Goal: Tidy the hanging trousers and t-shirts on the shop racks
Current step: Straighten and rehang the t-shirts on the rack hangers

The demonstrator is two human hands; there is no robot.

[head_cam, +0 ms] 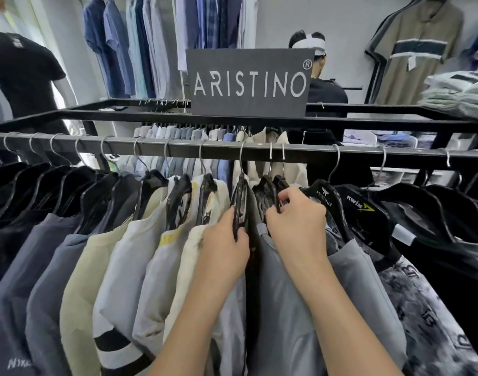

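Black rail: runs left to right, with t-shirts hung along it in grey, cream and black.
Left hand: fingers curled round a black hanger at mid-rail.
Right hand: fingertips pinch the next hanger, just beside the left hand.
Grey t-shirt: hangs between both hands.
Sign: reads "ARISTINO", on the rack top behind the rail.
Person: stands behind the sign in a dark top.

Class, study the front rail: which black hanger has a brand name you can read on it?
The black hanger just right of the right hand, with white ARISTINO lettering facing us; the others hang edge-on or are unreadable.
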